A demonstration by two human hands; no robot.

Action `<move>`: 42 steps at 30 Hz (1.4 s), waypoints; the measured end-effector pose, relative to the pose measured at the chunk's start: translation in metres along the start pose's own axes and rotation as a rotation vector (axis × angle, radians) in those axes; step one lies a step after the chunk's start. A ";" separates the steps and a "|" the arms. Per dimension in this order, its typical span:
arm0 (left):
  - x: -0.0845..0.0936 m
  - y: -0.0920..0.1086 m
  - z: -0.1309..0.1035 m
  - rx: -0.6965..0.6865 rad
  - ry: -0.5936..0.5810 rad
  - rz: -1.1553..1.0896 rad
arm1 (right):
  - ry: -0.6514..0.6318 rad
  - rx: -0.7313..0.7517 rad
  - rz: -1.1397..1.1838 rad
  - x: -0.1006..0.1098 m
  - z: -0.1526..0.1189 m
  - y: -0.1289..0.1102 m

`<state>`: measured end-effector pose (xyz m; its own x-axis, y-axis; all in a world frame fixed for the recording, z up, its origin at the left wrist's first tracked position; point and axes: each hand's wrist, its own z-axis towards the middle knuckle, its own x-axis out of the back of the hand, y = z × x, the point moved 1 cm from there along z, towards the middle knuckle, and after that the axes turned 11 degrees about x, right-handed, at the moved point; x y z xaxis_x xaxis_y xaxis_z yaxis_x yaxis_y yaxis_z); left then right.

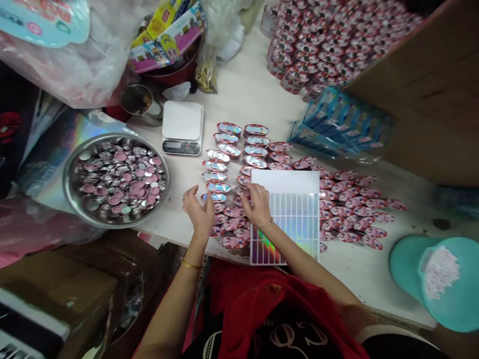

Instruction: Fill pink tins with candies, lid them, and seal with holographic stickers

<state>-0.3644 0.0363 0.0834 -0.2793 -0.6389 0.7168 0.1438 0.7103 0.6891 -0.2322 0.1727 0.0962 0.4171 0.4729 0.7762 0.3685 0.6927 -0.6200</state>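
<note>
My left hand (199, 210) is beside a column of small oval containers with shiny silver tops (214, 176), its thumb near the lowest shiny one; its fingers are apart and nothing shows in them. My right hand (257, 204) lies over the left edge of a sheet of shiny holographic strips (294, 219), thumb and forefinger close to the containers; whether it pinches something is too small to tell. More oval containers with pink discs on top (234, 242) stand between and below my hands, and others (348, 199) stand right of the sheet.
A steel bowl of small metal discs (67, 184) sits left, with a white scale (182, 121) behind it. Blue boxes (337, 122) and many packed containers (318, 45) are at the back right. A turquoise tub (407, 262) stands at the right edge.
</note>
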 end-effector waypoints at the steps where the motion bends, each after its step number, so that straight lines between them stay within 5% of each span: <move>1: -0.006 0.012 -0.006 -0.070 -0.072 0.013 | 0.091 -0.053 -0.042 0.020 -0.007 0.018; 4: -0.032 0.047 -0.029 -0.207 -0.307 0.086 | 0.324 -0.272 -0.238 0.079 -0.037 0.078; 7: -0.059 0.069 -0.048 -0.172 -0.350 0.245 | 0.322 -0.497 -0.379 0.113 -0.067 0.127; 11: -0.077 0.073 -0.054 -0.076 -0.296 0.295 | 0.213 -0.591 -0.299 0.112 -0.084 0.154; 14: -0.079 0.071 -0.054 0.015 -0.356 0.024 | 0.204 -0.594 -0.225 0.106 -0.083 0.155; 18: -0.079 0.079 -0.066 0.195 -0.540 -0.461 | 0.202 -0.455 -0.303 0.117 -0.080 0.136; 23: -0.066 0.109 -0.090 0.208 -0.666 -0.603 | -0.087 0.212 -0.311 0.129 -0.063 0.084; 25: -0.054 0.122 -0.095 0.142 -0.698 -0.582 | -0.155 0.365 -0.249 0.134 -0.054 0.068; 29: -0.024 0.142 -0.095 -0.088 -0.706 -0.467 | -0.130 0.436 -0.079 0.149 -0.042 0.048; 35: 0.030 0.165 -0.090 -0.503 -0.388 -0.250 | -0.134 0.440 0.193 0.170 -0.045 0.010; 39: 0.057 0.175 -0.092 -0.602 -0.517 -0.256 | 0.002 0.401 0.133 0.182 -0.047 -0.014; 42: 0.072 0.177 -0.095 -0.619 -0.508 -0.316 | -0.038 0.452 0.122 0.190 -0.048 -0.029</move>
<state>-0.2690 0.0881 0.2670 -0.7635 -0.4647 0.4485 0.4379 0.1379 0.8884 -0.1236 0.2165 0.2562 0.4013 0.5794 0.7094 -0.0834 0.7944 -0.6017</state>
